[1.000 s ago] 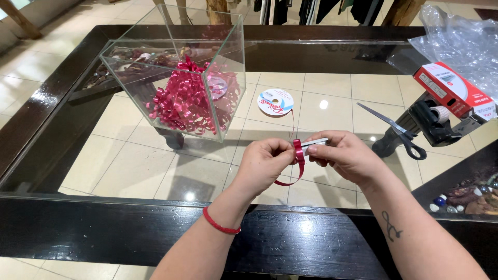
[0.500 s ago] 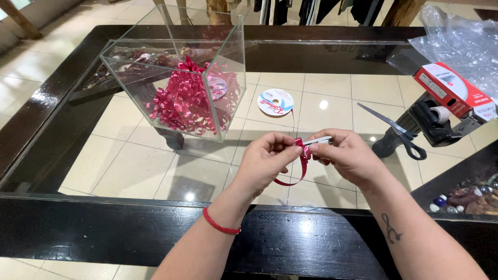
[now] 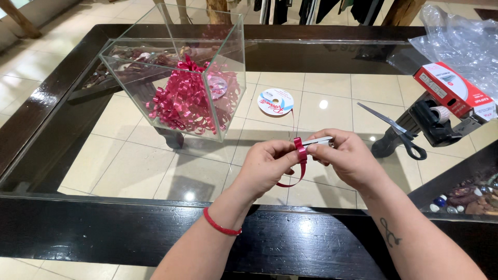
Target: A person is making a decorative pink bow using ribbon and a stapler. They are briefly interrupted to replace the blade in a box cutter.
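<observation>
Ribbon [image 3: 300, 150], a narrow red glossy strip, was pinched between both hands just in front of the glass box [image 3: 228, 62] of curled red ribbon. The left hand [image 3: 267, 166] was closed on its looped end; the right hand [image 3: 350, 158] was clamped on a slim silver tool [image 3: 317, 140] pressed against it. It looked light, soft and slippery, best gripped flat near the loop. Scissors [image 3: 397, 129] lay well right of the box.

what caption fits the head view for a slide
Both hands wind red ribbon around a silver blade above a glass table.
</observation>
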